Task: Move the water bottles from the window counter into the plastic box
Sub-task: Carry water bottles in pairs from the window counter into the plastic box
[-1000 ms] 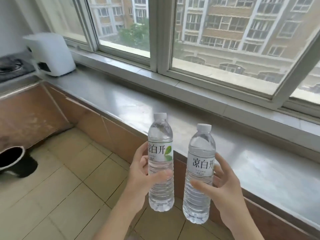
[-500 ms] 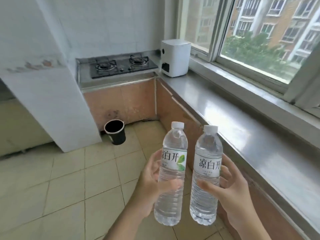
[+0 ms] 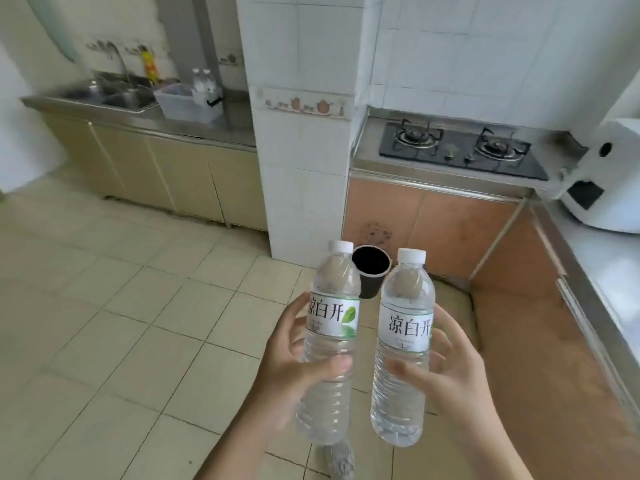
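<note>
Holding one water bottle apiece, the person's two hands sit low in the head view, above the tiled floor [image 3: 145,323]. The left hand [image 3: 291,372] has its grip wrapped round the left bottle [image 3: 329,344], thumb across the front below the label and fingers curled behind. The right hand [image 3: 450,372] has its grip round the right bottle [image 3: 403,348] in the same way, thumb in front and fingers showing past the far side. Both bottles stand nearly upright with white caps on, close beside each other but apart, a narrow gap between them.

The plastic box [image 3: 187,103] rests on the far tabletop [image 3: 194,128] at upper left, just beside the sink [image 3: 124,97], with more bottles [image 3: 202,81] standing up from it. A wide stretch of open floor lies between the hands and that tabletop. A white tiled pillar [image 3: 304,133] juts out in the middle, its corner edge toward the floor. A black bucket [image 3: 370,275] stands on the floor near the pillar's foot, showing just behind the two bottle necks. To the right, a gas hob [image 3: 460,150] sits in a tabletop, and the window tabletop's edge [image 3: 588,306] runs down the right side, carrying a white appliance [image 3: 609,178].
</note>
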`<state>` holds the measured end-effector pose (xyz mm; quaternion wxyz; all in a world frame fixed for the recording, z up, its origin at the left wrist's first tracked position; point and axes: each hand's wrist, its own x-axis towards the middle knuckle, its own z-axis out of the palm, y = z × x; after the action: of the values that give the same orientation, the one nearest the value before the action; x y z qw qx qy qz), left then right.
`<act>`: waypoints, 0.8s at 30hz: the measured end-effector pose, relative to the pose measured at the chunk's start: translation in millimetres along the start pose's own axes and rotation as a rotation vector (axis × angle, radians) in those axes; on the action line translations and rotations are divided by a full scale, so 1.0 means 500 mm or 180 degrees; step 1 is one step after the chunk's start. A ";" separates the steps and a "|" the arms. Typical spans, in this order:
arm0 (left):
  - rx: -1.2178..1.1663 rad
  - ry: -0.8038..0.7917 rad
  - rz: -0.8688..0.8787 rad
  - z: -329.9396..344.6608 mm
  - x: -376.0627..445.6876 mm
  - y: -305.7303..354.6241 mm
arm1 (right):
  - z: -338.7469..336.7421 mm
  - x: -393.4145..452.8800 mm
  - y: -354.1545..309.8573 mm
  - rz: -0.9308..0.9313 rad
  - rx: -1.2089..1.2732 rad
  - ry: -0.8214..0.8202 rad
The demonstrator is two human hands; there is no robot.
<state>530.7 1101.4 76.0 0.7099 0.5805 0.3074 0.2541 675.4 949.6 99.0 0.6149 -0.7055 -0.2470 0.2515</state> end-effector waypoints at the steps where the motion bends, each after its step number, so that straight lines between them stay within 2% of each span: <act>1: -0.0023 0.0136 0.0020 -0.006 0.028 0.003 | 0.011 0.043 -0.001 -0.0019 0.0001 -0.0135; 10: -0.0240 0.1091 0.0210 -0.053 0.265 0.063 | 0.105 0.398 -0.038 -0.0067 -0.0023 -0.1086; 17: -0.0353 0.1548 0.0311 -0.140 0.406 0.092 | 0.225 0.588 -0.054 -0.0030 -0.0009 -0.1537; 24: -0.0361 0.1892 0.0322 -0.294 0.592 0.115 | 0.423 0.782 -0.065 -0.0070 -0.0131 -0.1774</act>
<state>625.0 1423.3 70.5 0.6066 0.4547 0.4576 0.4646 828.6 1367.9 86.3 0.5114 -0.6187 -0.4193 0.4240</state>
